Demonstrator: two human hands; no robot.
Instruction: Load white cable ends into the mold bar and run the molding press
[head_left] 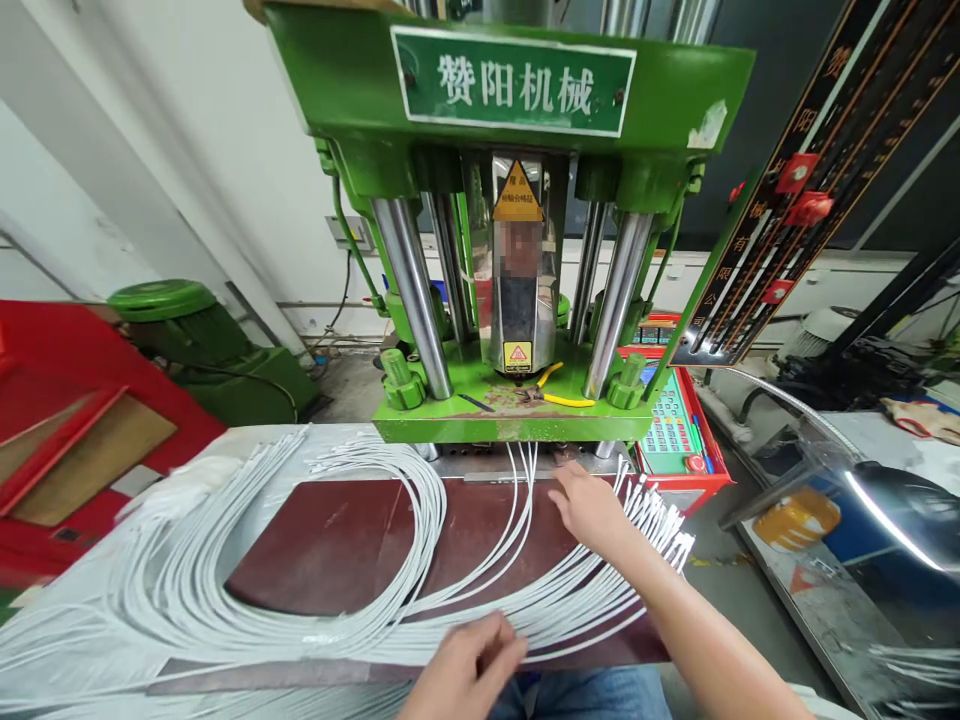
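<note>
"What's biggest from where you sit?"
"The press (517, 300), green, straight ahead of me. In front of it the white cables (375, 635) sweep in a wide curve over the dark red board (322, 540); one bunch loops back toward the press, and a few strands (531, 490) run up under its green plate (517, 430)."
"And your hands?"
"My right hand (592, 510) reaches forward, just beside those strands, near the plate; its fingers are bent, and I can't tell whether they grip anything. My left hand (472, 660) is low, over the near side of the cables, fingers curled; I can't tell if they pinch one."
"Anything smaller?"
"Yellow-handled pliers (566, 402), lying on the green plate."
</note>
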